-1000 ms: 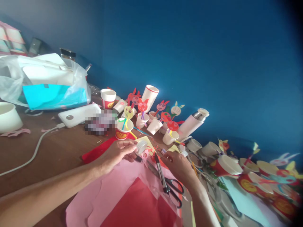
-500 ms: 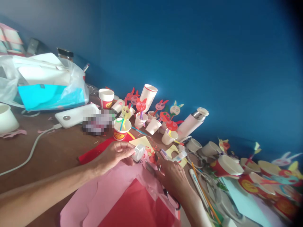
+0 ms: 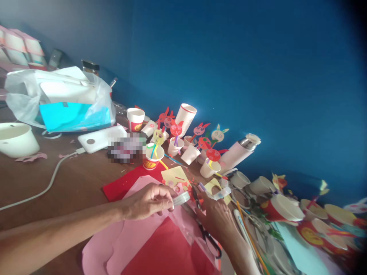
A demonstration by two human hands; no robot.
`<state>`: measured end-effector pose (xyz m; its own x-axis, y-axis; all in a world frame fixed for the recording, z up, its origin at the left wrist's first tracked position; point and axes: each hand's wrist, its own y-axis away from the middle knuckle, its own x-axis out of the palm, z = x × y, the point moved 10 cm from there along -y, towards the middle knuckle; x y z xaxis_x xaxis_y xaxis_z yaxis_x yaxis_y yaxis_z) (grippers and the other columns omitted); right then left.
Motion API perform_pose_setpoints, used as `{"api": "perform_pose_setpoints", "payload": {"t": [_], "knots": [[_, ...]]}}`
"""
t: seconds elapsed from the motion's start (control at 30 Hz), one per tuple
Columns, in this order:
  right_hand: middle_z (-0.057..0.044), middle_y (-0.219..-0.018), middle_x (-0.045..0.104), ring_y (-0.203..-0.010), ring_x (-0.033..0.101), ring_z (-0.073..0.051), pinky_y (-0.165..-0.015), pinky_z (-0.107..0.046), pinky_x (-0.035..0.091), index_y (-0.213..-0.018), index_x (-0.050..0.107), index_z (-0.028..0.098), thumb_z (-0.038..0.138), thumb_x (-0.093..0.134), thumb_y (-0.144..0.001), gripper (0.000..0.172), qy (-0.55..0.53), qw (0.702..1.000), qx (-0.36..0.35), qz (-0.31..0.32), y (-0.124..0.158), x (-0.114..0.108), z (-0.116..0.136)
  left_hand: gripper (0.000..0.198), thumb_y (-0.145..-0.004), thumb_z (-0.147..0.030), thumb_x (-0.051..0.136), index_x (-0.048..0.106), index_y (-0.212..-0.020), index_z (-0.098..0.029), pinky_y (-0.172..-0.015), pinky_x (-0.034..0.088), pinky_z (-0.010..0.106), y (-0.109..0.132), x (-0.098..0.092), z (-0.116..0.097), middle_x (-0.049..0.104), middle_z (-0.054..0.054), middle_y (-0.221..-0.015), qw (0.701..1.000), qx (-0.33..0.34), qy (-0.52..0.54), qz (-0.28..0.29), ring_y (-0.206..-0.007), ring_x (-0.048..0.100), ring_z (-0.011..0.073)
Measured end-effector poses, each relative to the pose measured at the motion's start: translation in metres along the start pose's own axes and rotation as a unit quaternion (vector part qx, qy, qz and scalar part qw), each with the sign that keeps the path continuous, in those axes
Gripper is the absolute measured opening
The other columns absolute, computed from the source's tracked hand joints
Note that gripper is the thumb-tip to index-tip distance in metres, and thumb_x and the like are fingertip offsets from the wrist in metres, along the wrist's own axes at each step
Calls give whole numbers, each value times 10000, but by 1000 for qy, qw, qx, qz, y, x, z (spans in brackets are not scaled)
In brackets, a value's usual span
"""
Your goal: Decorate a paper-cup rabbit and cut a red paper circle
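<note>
My left hand (image 3: 155,200) pinches a roll of clear tape (image 3: 181,199) between thumb and fingertips, with the roll turned nearly edge-on above pink paper (image 3: 137,225). Beside it, my right hand (image 3: 213,210) lies low over the scissors (image 3: 212,246); their dark handle loop sticks out below the palm. The right fingertips are blurred and partly hidden, so whether they grip anything is unclear. Just beyond them are a yellow sheet with a round hole (image 3: 212,186) and a pale purple marker (image 3: 202,187). Red paper (image 3: 163,252) overlaps the pink sheets.
Paper cups with paper animal heads, such as a red one (image 3: 213,154), line the back. A thermos (image 3: 237,152) leans by the blue wall. White power bank (image 3: 101,139), cable and plastic bag (image 3: 23,99) occupy the left. Cups (image 3: 282,208) and cords crowd the right.
My left hand has moved slightly right and down, and the tape roll has turned from face-on to nearly edge-on. The right hand has shifted little; more of the scissors shows. The view has swung slightly left.
</note>
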<state>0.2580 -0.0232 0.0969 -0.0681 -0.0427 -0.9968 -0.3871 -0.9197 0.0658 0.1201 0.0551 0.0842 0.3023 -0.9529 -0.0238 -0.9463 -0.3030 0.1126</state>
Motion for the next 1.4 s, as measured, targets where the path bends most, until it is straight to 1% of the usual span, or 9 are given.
{"api": "perform_pose_setpoints", "payload": {"t": [0.07, 0.23, 0.43, 0.67, 0.77, 0.93, 1.07, 1.23, 1.4], "knots": [[-56, -783, 727, -792, 677, -268, -747, -374, 405, -1255, 489, 181, 202, 445, -837, 421, 2, 1000, 6, -2, 1, -1, -1, 261, -822, -376, 560, 683, -801, -147, -658, 468, 229, 0, 7, 3, 606, 78, -1113, 999, 4, -29, 21, -714, 585, 117], [-63, -877, 722, -823, 667, -239, -755, -351, 393, -1131, 540, 173, 162, 473, -826, 313, 31, 999, 17, -25, -6, 0, -12, 274, -801, -399, 586, 692, -798, -146, -614, 445, 200, -1, 15, 10, 606, 80, -1098, 999, 1, -10, 48, -663, 558, 91], [-55, -895, 699, -856, 643, -228, -764, -330, 399, -1039, 571, 196, 212, 528, -853, 192, 41, 996, 11, -81, -18, 5, -21, 302, -763, -438, 622, 673, -754, -140, -641, 471, 213, -1, 4, 18, 603, 70, -1062, 998, -35, 32, 33, -682, 593, 102], [-36, -815, 674, -764, 633, -182, -635, -241, 392, -897, 638, 210, 281, 446, -912, 206, -63, 984, -6, -169, 5, -27, -13, 274, -770, -413, 610, 683, -732, -152, -604, 471, 215, 1, -9, 9, 606, 81, -1139, 998, -9, 57, 4, -717, 613, 131], [-16, -714, 678, -666, 639, -161, -587, -227, 376, -846, 653, 219, 256, 443, -901, 220, -80, 986, -1, -149, 13, -22, -15, 281, -742, -428, 623, 676, -683, -158, -598, 481, 219, 6, -24, 2, 638, 81, -1062, 996, 15, 72, -42, -770, 615, 163], [-10, -705, 705, -676, 665, -184, -560, -229, 384, -776, 672, 246, 269, 456, -880, 241, -54, 998, 5, -40, 30, 7, -27, 240, -749, -395, 609, 679, -645, -190, -684, 489, 275, 13, -44, -10, 671, 64, -872, 991, 43, 73, -108, -788, 613, 185], [2, -793, 701, -651, 653, -164, -579, -236, 433, -930, 675, 282, 271, 495, -850, 197, -103, 995, -2, 11, 47, 18, -37, 238, -752, -360, 600, 671, -595, -196, -689, 475, 279, 14, -52, -17, 673, 57, -765, 986, 58, 60, -142, -837, 610, 209], [-37, -935, 681, -801, 653, -195, -696, -278, 489, -1022, 657, 269, 249, 498, -817, 260, -143, 989, -14, 21, 54, 19, -40, 261, -751, -370, 571, 655, -583, -189, -675, 459, 272, 15, -59, -16, 683, 46, -764, 982, 58, 28, -175, -864, 606, 221], [-32, -1017, 686, -877, 662, -241, -717, -308, 521, -1067, 639, 340, 247, 558, -720, 369, -110, 994, -10, -7, 55, 21, -39, 245, -757, -354, 553, 659, -604, -196, -716, 452, 263, 13, -56, -9, 690, 18, -776, 986, 54, 16, -157, -870, 608, 203]]}}
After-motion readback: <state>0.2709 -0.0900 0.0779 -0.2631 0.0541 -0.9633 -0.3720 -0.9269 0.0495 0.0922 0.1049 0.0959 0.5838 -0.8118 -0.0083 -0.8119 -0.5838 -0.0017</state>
